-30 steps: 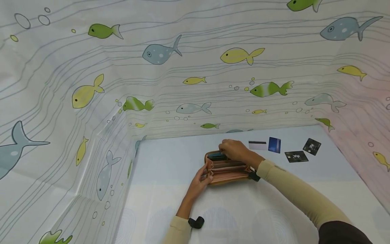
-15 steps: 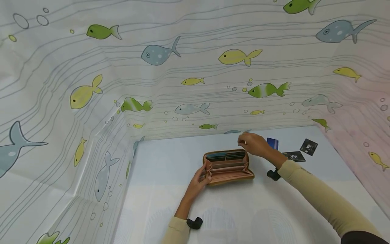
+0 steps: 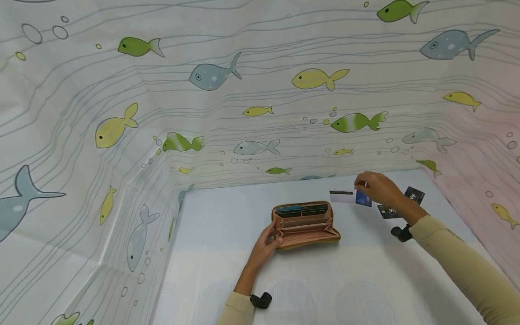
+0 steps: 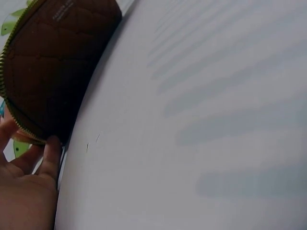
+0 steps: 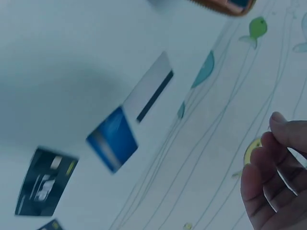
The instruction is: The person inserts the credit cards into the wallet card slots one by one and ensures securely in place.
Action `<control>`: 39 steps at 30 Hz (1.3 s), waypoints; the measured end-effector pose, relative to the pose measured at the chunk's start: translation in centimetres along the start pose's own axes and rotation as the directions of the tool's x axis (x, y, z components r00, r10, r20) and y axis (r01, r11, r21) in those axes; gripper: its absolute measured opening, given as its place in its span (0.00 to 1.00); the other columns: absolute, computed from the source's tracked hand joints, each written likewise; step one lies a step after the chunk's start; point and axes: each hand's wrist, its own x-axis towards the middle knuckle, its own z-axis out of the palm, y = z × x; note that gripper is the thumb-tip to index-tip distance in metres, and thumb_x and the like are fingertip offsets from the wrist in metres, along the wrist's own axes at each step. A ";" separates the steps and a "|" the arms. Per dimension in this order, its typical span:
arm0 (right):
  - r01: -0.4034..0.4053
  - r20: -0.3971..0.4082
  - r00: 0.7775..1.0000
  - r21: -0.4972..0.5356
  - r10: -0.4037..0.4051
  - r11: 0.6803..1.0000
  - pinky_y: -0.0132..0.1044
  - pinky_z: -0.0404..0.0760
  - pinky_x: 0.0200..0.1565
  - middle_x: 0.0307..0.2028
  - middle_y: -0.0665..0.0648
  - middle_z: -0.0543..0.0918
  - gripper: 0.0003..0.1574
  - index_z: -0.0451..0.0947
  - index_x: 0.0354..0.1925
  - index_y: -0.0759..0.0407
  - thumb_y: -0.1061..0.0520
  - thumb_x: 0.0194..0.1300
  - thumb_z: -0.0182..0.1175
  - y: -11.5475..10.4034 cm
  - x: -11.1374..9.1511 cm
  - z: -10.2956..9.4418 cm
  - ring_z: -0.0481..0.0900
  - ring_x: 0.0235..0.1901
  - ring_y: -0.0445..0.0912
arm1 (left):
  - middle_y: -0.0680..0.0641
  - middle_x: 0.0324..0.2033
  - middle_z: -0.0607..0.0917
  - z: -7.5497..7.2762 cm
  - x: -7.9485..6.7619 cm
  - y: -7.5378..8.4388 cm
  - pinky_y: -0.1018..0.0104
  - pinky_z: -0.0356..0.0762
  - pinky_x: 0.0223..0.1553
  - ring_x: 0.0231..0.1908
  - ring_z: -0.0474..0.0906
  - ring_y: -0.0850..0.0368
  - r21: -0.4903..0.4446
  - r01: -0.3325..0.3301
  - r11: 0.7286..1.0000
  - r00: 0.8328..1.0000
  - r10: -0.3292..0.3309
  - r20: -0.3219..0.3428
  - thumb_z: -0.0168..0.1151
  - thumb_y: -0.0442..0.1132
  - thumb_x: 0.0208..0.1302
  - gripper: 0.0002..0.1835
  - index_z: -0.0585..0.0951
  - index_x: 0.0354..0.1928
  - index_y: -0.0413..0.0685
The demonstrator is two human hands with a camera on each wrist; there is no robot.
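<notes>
Pinching left edge of unzipped brown quilted wallet (image 3: 310,235): left hand (image 3: 263,246). Right of wallet: right hand (image 3: 379,187), seemingly empty, fingers loosely bent, near blue rectangular card (image 5: 115,139). Risk: wallet tipping, should left grip slacken.

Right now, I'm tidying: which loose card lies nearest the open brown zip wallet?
The white rectangular card with a black stripe; the blue card and two black printed cards lie farther.

A brown wallet (image 3: 306,229) sits unzipped, left of a blue card (image 3: 363,200).
</notes>
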 end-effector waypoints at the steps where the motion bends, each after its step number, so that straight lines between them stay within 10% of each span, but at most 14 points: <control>1: -0.016 0.002 1.000 0.001 0.016 1.000 0.45 0.81 0.37 0.35 0.57 0.85 0.05 0.84 0.41 0.61 0.63 0.67 0.63 0.6 -0.3 -0.3 0.81 0.34 0.48 | 0.37 0.75 0.59 0.1 0.0 0.0 0.54 0.69 0.64 0.70 0.63 0.38 0.002 -0.003 1.000 1.000 0.003 0.002 0.54 0.36 0.75 0.36 0.53 0.79 0.44; 18: -0.106 0.127 0.987 0.024 0.103 0.994 0.57 0.80 0.46 0.43 0.67 0.85 0.16 0.80 0.49 0.70 0.62 0.65 0.65 9.2 -4.4 -1.1 0.81 0.44 0.61 | 0.38 0.75 0.58 0.3 -0.3 0.0 0.62 0.70 0.63 0.70 0.63 0.39 -0.003 0.017 1.000 1.000 -0.017 -0.004 0.55 0.38 0.75 0.36 0.53 0.79 0.45; 39: -0.123 0.223 0.968 0.025 0.115 0.992 0.59 0.79 0.45 0.45 0.68 0.84 0.20 0.79 0.51 0.69 0.63 0.61 0.68 12.6 -6.4 1.7 0.80 0.46 0.65 | 0.37 0.75 0.59 0.1 -0.1 0.3 0.55 0.68 0.64 0.69 0.64 0.39 0.007 0.020 1.000 1.000 -0.020 -0.005 0.55 0.38 0.75 0.36 0.53 0.79 0.44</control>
